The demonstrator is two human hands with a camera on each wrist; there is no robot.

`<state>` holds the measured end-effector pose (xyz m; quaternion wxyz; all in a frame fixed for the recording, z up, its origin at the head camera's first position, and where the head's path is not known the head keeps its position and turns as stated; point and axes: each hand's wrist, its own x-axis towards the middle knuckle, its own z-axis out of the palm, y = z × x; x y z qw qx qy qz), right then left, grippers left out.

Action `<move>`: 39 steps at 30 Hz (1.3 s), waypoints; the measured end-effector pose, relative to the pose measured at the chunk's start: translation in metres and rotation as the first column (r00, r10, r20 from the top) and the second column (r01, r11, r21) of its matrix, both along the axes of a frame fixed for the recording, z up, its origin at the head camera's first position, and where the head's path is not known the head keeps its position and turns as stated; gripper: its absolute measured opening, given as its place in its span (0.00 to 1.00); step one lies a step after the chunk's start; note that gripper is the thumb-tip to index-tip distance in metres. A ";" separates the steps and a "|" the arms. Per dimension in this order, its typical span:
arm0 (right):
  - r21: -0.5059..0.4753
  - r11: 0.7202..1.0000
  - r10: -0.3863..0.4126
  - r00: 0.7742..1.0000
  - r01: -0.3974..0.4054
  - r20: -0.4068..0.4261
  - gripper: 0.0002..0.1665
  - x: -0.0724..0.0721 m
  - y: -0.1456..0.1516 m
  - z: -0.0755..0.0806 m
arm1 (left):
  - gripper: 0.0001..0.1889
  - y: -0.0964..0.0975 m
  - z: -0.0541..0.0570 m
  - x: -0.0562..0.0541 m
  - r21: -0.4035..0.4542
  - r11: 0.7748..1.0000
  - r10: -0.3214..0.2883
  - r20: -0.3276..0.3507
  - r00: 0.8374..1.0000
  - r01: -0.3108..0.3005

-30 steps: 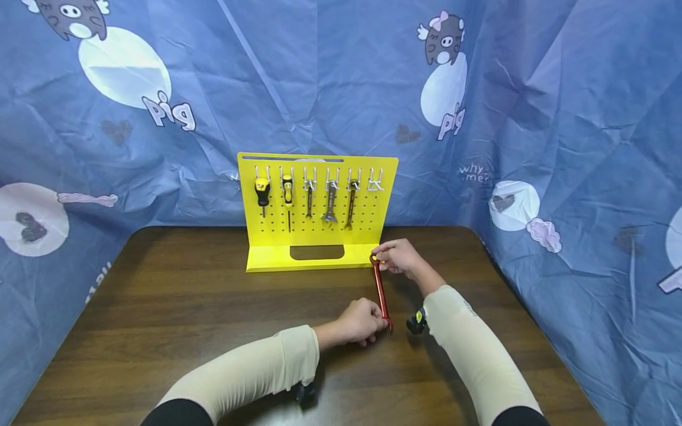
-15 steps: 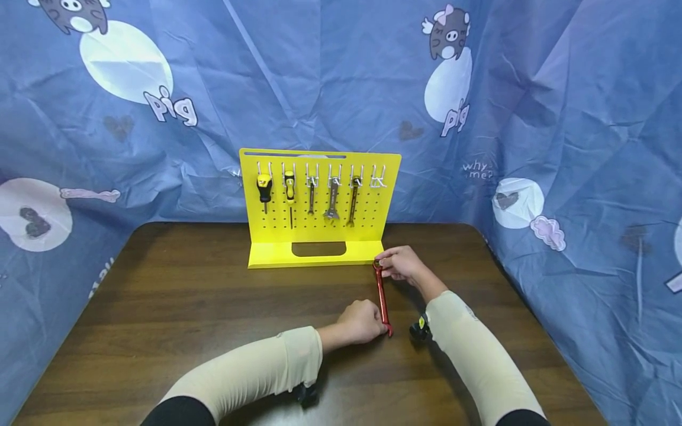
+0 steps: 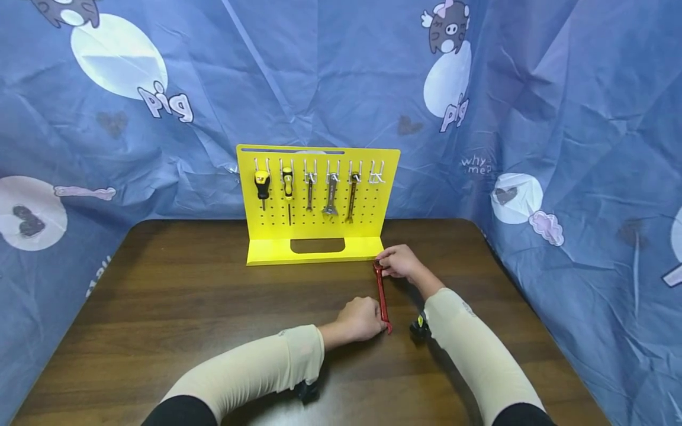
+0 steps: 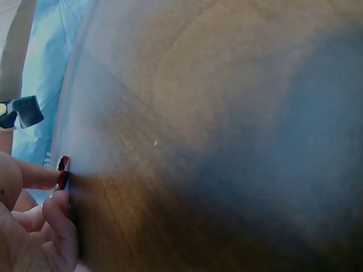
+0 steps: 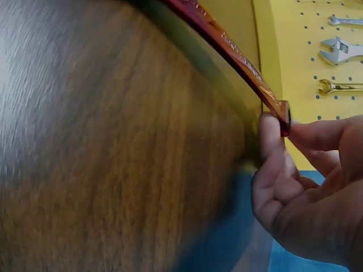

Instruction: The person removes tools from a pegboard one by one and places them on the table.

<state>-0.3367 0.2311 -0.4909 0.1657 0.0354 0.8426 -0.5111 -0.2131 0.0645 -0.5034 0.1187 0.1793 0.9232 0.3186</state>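
A red combination wrench spans between my two hands, just in front of the board's right end. My right hand pinches its ring end between thumb and fingers, as the right wrist view also shows. Near the open end, my left hand pinches the wrench, with the red jaw tip sticking out past the fingers. In the left wrist view only that red end shows between thumb and finger. The right wrist view has the shaft slanting up and away from my right fingertips, over the wooden table.
A yellow pegboard stand stands at the table's back. On its hooks hang two screwdrivers, a small wrench, an adjustable wrench and a dark gold wrench. The rightmost hook is bare. A blue printed cloth hangs behind the brown table.
Both hands keep hold of the wrench. The right hand and the ring end have come slightly nearer, away from the board's base. The left fingers have closed in more around the open end.
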 end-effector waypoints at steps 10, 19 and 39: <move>0.173 0.984 0.061 0.995 -0.047 -0.075 0.15 0.003 -0.006 -0.009 | 0.17 0.002 -0.001 0.002 -0.040 0.999 0.000 -0.009 1.000 0.000; 0.288 0.957 0.084 0.987 -0.041 -0.138 0.14 0.005 -0.009 -0.014 | 0.17 0.003 0.001 0.004 -0.030 0.999 -0.015 0.021 1.000 0.015; 0.354 0.934 0.186 0.907 -0.044 -0.378 0.14 -0.022 -0.037 0.038 | 0.12 -0.016 -0.002 -0.027 0.260 0.962 -0.127 0.165 0.978 0.081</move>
